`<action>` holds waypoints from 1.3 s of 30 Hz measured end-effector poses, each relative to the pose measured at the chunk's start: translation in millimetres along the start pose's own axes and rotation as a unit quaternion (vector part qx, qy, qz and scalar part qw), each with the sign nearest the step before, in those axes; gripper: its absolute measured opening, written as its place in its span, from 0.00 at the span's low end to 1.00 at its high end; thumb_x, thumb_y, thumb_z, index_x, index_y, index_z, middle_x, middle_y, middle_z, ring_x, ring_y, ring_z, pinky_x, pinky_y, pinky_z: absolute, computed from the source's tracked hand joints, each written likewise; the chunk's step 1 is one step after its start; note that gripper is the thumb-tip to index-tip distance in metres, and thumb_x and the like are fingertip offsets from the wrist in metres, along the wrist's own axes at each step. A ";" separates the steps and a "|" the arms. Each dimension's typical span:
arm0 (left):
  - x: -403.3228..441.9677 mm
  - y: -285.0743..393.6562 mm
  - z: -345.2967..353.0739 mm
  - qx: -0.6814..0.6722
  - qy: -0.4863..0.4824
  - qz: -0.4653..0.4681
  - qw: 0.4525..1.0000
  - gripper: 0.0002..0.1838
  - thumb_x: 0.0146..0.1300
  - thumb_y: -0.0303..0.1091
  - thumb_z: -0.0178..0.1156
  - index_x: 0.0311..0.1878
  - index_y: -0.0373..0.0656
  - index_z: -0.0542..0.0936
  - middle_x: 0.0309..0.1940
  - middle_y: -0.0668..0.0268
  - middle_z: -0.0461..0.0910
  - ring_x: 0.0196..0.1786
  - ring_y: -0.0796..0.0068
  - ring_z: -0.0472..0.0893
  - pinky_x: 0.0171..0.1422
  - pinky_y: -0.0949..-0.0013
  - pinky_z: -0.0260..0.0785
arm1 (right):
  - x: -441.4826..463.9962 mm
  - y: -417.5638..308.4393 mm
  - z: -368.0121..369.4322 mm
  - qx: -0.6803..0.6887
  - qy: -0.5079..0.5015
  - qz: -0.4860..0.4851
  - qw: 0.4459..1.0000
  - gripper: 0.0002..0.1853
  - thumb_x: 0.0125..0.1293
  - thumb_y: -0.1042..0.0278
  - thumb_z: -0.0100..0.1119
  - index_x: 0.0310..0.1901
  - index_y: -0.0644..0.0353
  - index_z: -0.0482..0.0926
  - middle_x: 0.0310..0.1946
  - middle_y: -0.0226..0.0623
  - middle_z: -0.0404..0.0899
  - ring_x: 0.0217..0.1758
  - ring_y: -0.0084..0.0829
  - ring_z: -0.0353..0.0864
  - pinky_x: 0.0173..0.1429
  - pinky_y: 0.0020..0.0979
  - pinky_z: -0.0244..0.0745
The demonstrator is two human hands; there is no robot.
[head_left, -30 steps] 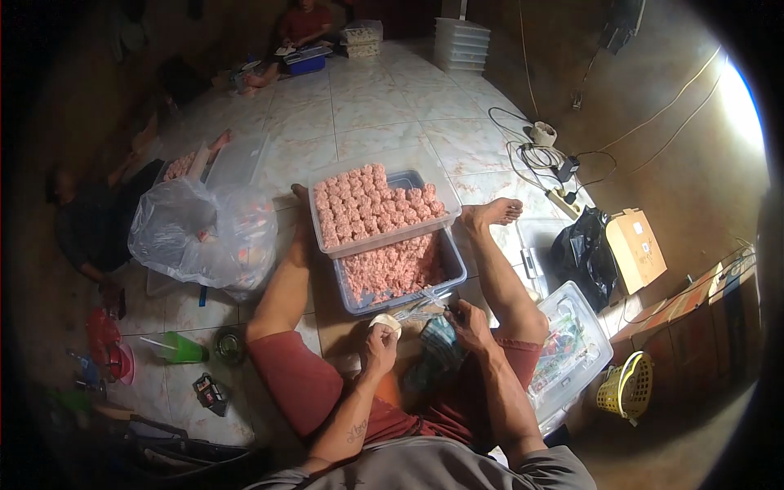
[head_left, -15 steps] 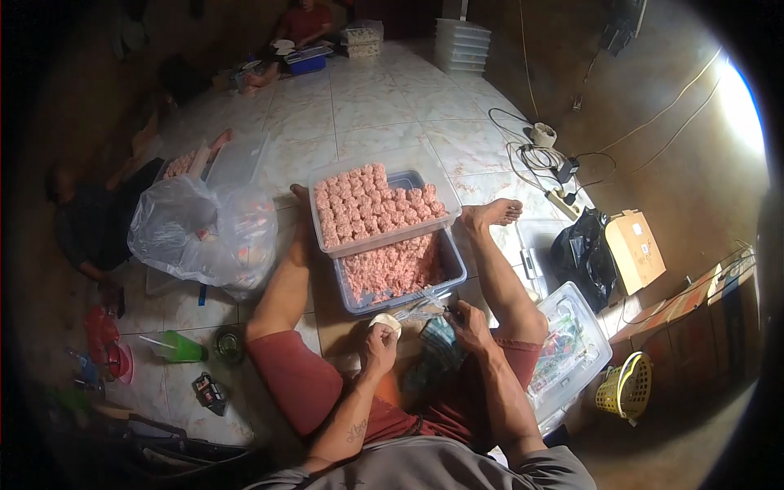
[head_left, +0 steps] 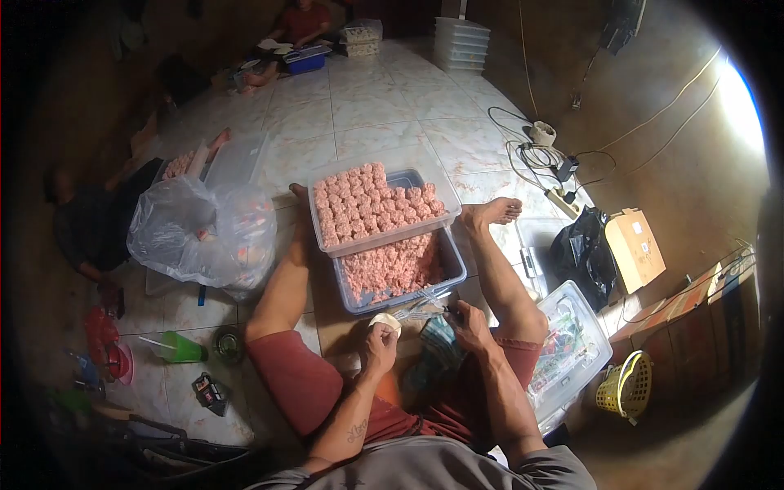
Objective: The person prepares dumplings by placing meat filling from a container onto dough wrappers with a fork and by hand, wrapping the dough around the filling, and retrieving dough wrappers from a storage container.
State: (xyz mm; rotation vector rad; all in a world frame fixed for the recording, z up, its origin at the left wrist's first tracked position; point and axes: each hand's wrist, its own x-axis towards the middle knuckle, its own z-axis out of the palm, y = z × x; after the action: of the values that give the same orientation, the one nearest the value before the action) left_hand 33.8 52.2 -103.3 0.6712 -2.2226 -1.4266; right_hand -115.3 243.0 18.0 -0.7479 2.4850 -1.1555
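My dark red shorts (head_left: 298, 380), my grey shirt (head_left: 441, 465), pink meat balls (head_left: 367, 204), a blue-grey tub (head_left: 454, 263), white floor (head_left: 376, 102) with brownish swirls, a green cup (head_left: 186, 349), a yellow basket (head_left: 625, 388), a black bag (head_left: 585, 253).

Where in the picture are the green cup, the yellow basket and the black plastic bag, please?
Green cup (head_left: 188, 349), head view: middle of its side.
Yellow basket (head_left: 608, 393), head view: its outer wall.
Black plastic bag (head_left: 586, 251), head view: its crumpled middle.
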 end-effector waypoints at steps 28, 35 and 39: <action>-0.7 3.2 -0.1 -0.016 0.010 0.026 0.999 0.08 0.68 0.27 0.63 0.45 0.37 0.75 0.35 0.56 0.83 0.38 0.60 0.84 0.45 0.58 0.76 | 0.0 -3.1 -0.8 -0.013 -0.021 0.019 1.000 0.15 0.70 0.65 0.65 0.49 0.70 0.82 0.44 0.60 0.86 0.52 0.56 0.86 0.56 0.45 0.78; -0.1 -2.9 0.7 -0.015 0.008 0.029 0.999 0.09 0.67 0.29 0.64 0.44 0.38 0.75 0.36 0.56 0.83 0.39 0.59 0.84 0.44 0.57 0.76 | 1.2 2.8 2.6 -0.002 -0.018 0.012 1.000 0.14 0.70 0.65 0.65 0.47 0.70 0.82 0.44 0.61 0.86 0.52 0.56 0.86 0.55 0.45 0.78; 0.0 -4.3 1.3 -0.008 0.003 0.016 1.000 0.09 0.67 0.29 0.64 0.45 0.38 0.75 0.36 0.56 0.83 0.39 0.59 0.84 0.45 0.57 0.76 | 0.6 4.1 2.9 0.006 -0.011 -0.001 1.000 0.14 0.70 0.65 0.65 0.47 0.71 0.82 0.43 0.61 0.86 0.51 0.56 0.87 0.54 0.45 0.78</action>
State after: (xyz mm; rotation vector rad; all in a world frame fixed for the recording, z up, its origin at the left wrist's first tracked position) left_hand 33.8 51.6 -107.8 0.6313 -2.2058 -1.4232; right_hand -115.8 243.1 12.9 -0.7549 2.4578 -1.1561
